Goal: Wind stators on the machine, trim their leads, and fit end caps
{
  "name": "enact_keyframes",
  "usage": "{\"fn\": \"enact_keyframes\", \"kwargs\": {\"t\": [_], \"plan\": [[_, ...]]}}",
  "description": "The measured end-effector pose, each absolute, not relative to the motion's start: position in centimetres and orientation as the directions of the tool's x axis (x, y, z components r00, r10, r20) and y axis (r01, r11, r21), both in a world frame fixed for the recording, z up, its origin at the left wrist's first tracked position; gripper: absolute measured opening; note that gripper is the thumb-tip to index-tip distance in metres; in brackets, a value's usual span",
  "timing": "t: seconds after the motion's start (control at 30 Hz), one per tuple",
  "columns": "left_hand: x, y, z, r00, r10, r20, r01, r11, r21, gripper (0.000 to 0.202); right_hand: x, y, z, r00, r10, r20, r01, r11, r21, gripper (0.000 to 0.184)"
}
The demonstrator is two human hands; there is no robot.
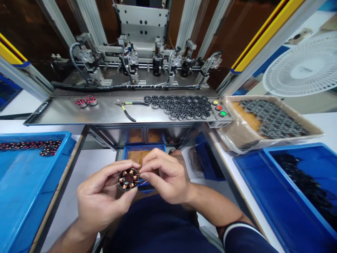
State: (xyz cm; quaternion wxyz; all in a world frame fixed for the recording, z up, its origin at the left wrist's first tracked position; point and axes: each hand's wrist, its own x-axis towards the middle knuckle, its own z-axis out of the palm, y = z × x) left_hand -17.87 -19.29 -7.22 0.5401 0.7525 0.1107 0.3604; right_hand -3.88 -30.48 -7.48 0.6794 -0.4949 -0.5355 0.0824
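Observation:
My left hand (pixel 101 196) grips a small round stator (pixel 128 178) with copper-wound coils, holding it between thumb and fingers in front of my body. My right hand (pixel 164 177) is pinched at the stator's right edge, on a thin wire end that sticks out there. Both hands hover low over my lap, below the metal bench (pixel 79 112).
On the bench lie two wound stators (pixel 86 102), black-handled pliers (pixel 129 108), a heap of bare black cores (pixel 181 105) and three buttons (pixel 219 108). Blue trays stand left (pixel 28 175) and right (pixel 297 196). A cardboard box of cores (pixel 271 121) and a fan (pixel 302 70) sit at right.

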Motion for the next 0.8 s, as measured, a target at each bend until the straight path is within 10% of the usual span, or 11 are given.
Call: {"fn": "enact_keyframes", "kwargs": {"t": [0.3,0.53,0.8], "plan": [[-18.1,-19.9,-8.0,0.62,0.624,0.476,-0.197,-0.464,0.864,0.055,-5.7,-31.2,-8.1,0.416,0.48,0.773,0.549,0.545,-0.634,0.013],[-17.3,-19.6,-6.2,0.819,0.545,0.181,-0.185,-0.048,0.982,0.035,-2.1,-31.0,-7.3,0.256,0.621,0.741,0.486,0.579,-0.654,0.033],[-17.2,-19.6,-7.1,0.903,0.429,0.023,-0.125,0.21,0.97,0.034,-1.0,-29.9,-5.9,-0.01,0.623,0.782,0.509,0.677,-0.532,0.012]]}}
